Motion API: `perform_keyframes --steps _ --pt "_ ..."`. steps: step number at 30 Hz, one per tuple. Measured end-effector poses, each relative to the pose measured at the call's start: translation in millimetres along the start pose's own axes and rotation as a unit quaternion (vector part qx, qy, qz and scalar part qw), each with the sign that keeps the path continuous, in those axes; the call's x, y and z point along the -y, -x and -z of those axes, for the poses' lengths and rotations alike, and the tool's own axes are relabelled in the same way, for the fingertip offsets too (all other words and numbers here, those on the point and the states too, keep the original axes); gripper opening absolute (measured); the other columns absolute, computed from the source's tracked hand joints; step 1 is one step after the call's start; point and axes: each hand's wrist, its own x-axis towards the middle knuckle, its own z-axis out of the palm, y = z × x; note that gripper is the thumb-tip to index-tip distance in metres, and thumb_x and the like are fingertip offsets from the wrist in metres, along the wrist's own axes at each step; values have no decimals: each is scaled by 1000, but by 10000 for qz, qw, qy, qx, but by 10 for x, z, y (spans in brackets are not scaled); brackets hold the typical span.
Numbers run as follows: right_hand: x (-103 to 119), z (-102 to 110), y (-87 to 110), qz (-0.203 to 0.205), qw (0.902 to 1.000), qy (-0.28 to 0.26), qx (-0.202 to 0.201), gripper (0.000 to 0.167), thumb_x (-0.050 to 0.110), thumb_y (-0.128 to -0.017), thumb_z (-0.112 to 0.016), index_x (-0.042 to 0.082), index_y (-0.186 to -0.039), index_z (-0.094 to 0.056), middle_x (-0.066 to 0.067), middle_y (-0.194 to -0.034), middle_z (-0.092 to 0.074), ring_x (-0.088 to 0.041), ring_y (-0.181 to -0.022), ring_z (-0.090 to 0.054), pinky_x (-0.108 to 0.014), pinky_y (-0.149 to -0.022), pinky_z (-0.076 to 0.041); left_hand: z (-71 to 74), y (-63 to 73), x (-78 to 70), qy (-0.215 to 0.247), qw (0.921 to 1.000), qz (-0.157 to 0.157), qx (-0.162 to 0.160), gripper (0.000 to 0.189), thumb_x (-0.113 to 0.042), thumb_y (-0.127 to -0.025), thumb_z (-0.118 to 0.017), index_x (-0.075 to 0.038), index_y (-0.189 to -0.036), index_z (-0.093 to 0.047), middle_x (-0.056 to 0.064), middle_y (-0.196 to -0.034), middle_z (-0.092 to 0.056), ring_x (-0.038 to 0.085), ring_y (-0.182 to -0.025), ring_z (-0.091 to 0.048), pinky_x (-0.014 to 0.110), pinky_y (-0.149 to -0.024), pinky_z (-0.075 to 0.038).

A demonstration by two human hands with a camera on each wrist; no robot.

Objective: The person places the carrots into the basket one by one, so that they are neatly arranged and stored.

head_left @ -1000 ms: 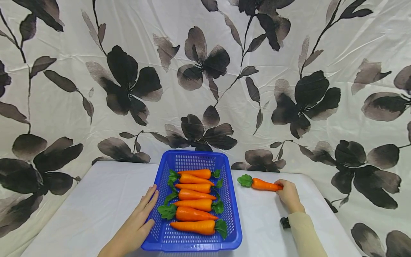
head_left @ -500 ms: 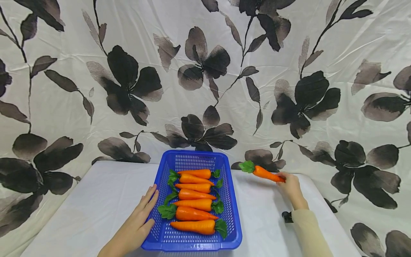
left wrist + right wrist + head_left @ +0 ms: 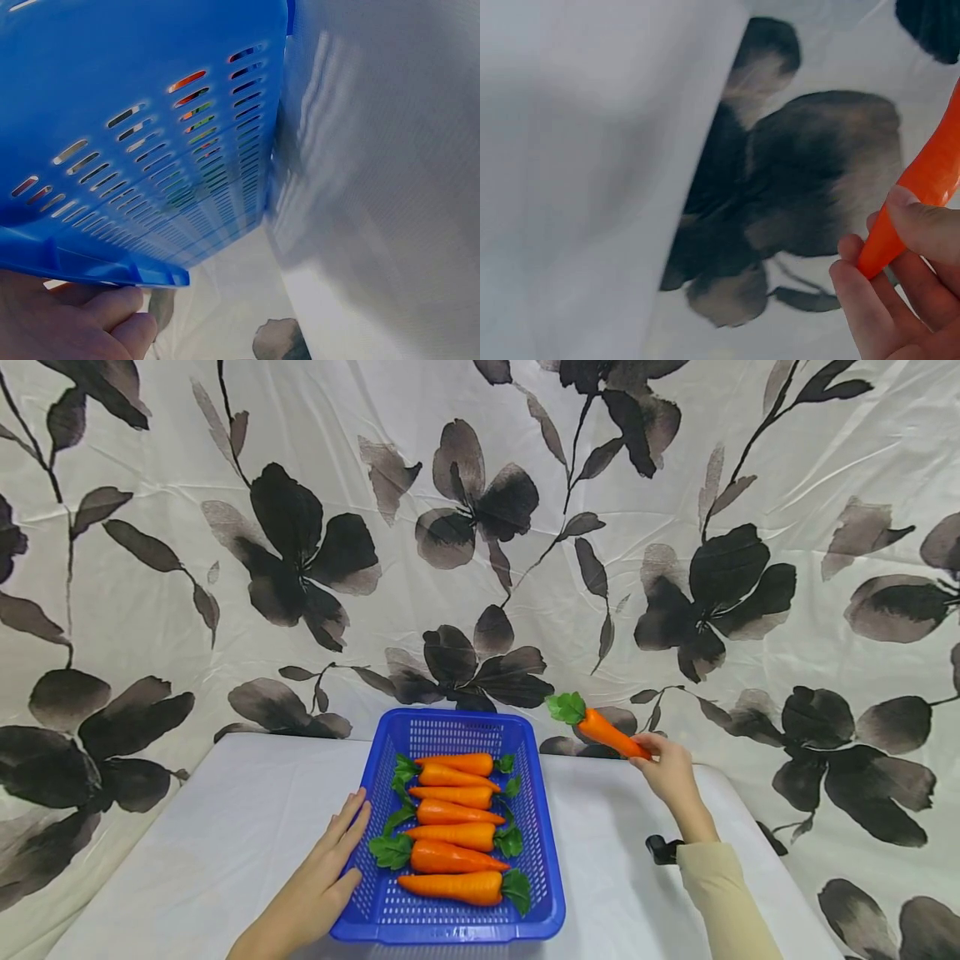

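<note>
My right hand [image 3: 669,775] pinches a carrot [image 3: 609,734] near its pointed tip and holds it above the table, leafy end up and to the left. In the right wrist view, thumb and fingers grip the orange tip [image 3: 889,238]; the leaves are out of that view. My left hand [image 3: 318,881] rests with extended fingers along the left rim of a blue plastic basket [image 3: 551,860]. The left wrist view has its fingers [image 3: 112,311] under the basket's rim. Several carrots [image 3: 457,837] lie crosswise in a column inside the basket, their leaves pointing to alternating sides.
The basket stands on a white-covered table [image 3: 202,835]. Behind the table's far edge hangs a pale cloth [image 3: 300,427] printed with dark flowers. A small black device [image 3: 663,850] sits at my right wrist.
My right hand has lifted the carrot off the table to the right of the basket, raising it and tilting its leafy end up. The left hand and basket have stayed in place.
</note>
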Motion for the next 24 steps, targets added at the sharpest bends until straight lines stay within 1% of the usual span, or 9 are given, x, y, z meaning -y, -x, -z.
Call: perform_keyframes --steps 4,9,12,14,17,20,24 --pt "217 14 1 235 9996 -148 -84 29 -6 -84 -71 -8 -113 -67 -28 -108 -68 -42 -101 -64 -55 -89 -53 2 2 -1 4 10000 -27 -25 70 5 -85 -54 8 -151 -30 14 -165 -12 40 -149 -11 7 -109 7" --pt "494 24 31 712 9969 -224 -254 30 -8 -81 -73 -8 -111 -68 -27 -104 -69 -39 -95 -67 -46 -79 -58 5 3 -8 27 10000 -13 -34 69 4 -86 -54 7 -151 -31 13 -165 -13 38 -150 -11 8 -110 6" --pt "660 34 70 994 9941 -230 -362 31 -7 -79 -75 -6 -109 -69 -24 -100 -71 -35 -85 -67 -37 -69 -58 6 1 -12 36 10000 15 -9 69 4 -86 -54 7 -151 -31 12 -165 -12 38 -150 -10 8 -110 6" --pt "766 39 98 1163 9922 -226 -401 30 -7 -79 -76 -5 -108 -70 -22 -100 -71 -32 -81 -67 -35 -66 -58 8 0 -15 38 10000 12 -10 69 4 -86 -54 7 -151 -31 12 -165 -12 40 -149 -11 8 -110 6" --pt "910 44 143 1392 9891 -249 -399 29 -7 -78 -77 -4 -107 -71 -20 -100 -71 -32 -82 -67 -39 -67 -59 7 -1 -14 40 10000 -1 -15 70 4 -86 -54 7 -151 -30 13 -165 -12 42 -148 -12 8 -110 6" --pt "1042 46 192 1585 9864 -242 -350 29 -8 -78 -77 -3 -106 -71 -19 -101 -71 -33 -89 -68 -45 -73 -60 5 -1 -13 41 10000 -15 -19 70 4 -86 -54 8 -151 -30 13 -165 -12 43 -148 -12 8 -110 6" --pt "1206 35 261 1867 9818 -219 -275 29 -8 -77 -78 -1 -104 -72 -17 -100 -71 -32 -90 -68 -45 -75 -59 4 -2 -12 36 10000 -37 -32 70 5 -85 -54 8 -151 -30 14 -165 -13 42 -149 -12 8 -110 7"
